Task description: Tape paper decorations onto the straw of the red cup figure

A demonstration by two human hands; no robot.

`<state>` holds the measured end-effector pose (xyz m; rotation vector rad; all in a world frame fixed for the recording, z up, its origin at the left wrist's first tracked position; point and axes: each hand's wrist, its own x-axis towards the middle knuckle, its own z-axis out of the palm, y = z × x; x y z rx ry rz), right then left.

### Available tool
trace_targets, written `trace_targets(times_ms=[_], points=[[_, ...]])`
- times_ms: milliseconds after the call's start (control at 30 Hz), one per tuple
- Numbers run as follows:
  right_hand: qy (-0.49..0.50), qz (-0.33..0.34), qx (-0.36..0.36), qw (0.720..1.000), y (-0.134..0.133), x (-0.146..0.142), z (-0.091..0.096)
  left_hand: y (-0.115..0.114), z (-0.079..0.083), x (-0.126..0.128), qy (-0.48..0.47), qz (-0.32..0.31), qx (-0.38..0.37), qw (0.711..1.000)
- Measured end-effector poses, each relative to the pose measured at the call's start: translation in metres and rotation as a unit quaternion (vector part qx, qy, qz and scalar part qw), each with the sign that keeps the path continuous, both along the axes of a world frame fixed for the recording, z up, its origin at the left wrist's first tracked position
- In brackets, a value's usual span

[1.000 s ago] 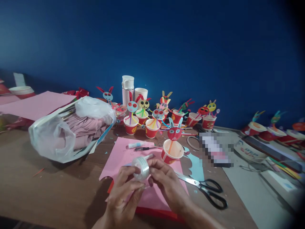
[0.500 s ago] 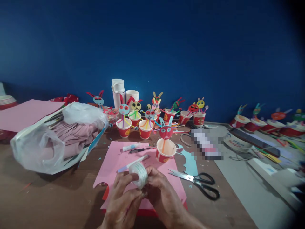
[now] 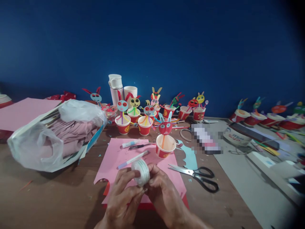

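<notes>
Just over the pink paper (image 3: 107, 163), the left hand (image 3: 124, 194) has the clear tape roll (image 3: 143, 171) gripped and the right hand (image 3: 163, 189) seems to be pinching its edge. Red-faced cup puppet (image 3: 164, 152) beyond looks put together; can't tell if any tape's peeled loose yet.

two bare hands (image 3: 165, 194), bare wrists (image 3: 184, 218), uncovered right forearm (image 3: 196, 223)

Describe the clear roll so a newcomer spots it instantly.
On the brown table, find the pink sheet. Above it, the left grip holds the clear roll, with the right grip at its side. Unlike the white pen and scissors nearby, it's a thick ring.
</notes>
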<state>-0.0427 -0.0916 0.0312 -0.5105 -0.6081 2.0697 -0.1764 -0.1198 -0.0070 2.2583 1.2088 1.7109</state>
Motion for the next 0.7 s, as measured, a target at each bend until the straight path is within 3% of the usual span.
trace_targets(times_ms=[267, 533, 700], points=[[-0.016, -0.002, -0.004, 1.0, 0.0007, 0.0003, 0.0036, -0.0008, -0.0029, -0.0017, 0.011, -0.006, -0.011, 1.0], [-0.002, -0.016, -0.008, 1.0, -0.0032, -0.0006, -0.0054, -0.0013, 0.0034, -0.0012, 0.028, -0.009, 0.013, 0.999], [0.003, 0.005, 0.003, 1.0, -0.0033, 0.0003, 0.0013, -0.0014, 0.0023, 0.0001, 0.004, -0.018, -0.001, 1.0]])
